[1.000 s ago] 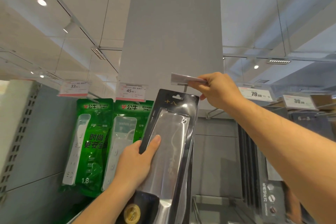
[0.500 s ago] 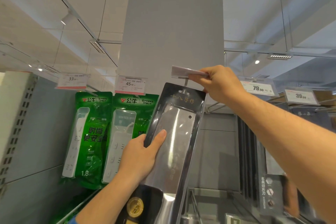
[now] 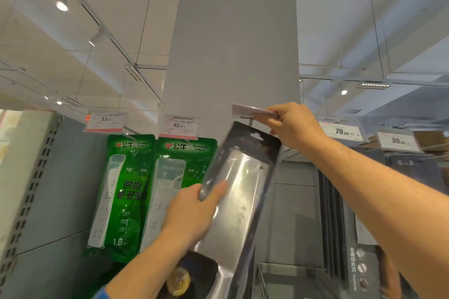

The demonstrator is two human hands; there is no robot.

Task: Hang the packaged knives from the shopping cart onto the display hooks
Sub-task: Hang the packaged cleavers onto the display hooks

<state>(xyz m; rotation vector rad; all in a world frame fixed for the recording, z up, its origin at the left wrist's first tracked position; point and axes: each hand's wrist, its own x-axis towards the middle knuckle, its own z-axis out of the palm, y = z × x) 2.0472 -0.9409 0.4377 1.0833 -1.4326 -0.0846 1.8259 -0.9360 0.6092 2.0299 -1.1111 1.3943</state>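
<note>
A packaged cleaver point(image 3: 240, 192) in a black card with a clear blister stands tilted in front of the grey pillar. My left hand point(image 3: 192, 213) grips its left edge, thumb on the front. The card's hang hole point(image 3: 255, 135) sits just below the display hook point(image 3: 245, 118). My right hand point(image 3: 291, 126) pinches the price tag holder point(image 3: 245, 111) at the hook's tip and holds it lifted. I cannot tell whether the hook passes through the hole.
Two green power strip packs point(image 3: 131, 192) hang to the left under price tags point(image 3: 179, 126). More black knife packs point(image 3: 337, 226) hang on the right under tags point(image 3: 342, 131). A grey pillar point(image 3: 233, 43) rises behind. Perforated shelf upright point(image 3: 34, 189) at far left.
The packaged cleaver has risen and tilted, its top moving right toward the hook. My left hand has slid up its edge. My right hand keeps the tag holder lifted.
</note>
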